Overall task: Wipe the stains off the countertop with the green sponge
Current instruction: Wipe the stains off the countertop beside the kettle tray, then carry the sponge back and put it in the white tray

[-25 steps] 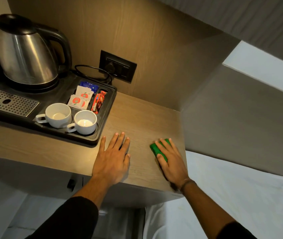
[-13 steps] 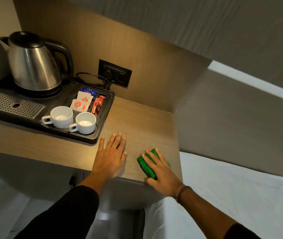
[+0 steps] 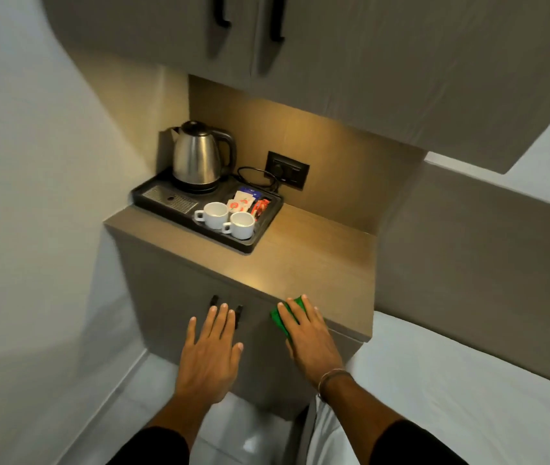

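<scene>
The right hand (image 3: 310,333) lies flat, fingers spread over the green sponge (image 3: 283,313) at the countertop (image 3: 317,263) front edge; the left hand (image 3: 211,350) hovers open, empty.

Black sleeves (image 3: 153,444) – thin wristband (image 3: 332,377) (right wrist).

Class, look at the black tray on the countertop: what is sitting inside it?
The black tray holds a steel kettle, two white cups, sachets and a metal grille. Anything beneath the kettle is covered.
</scene>
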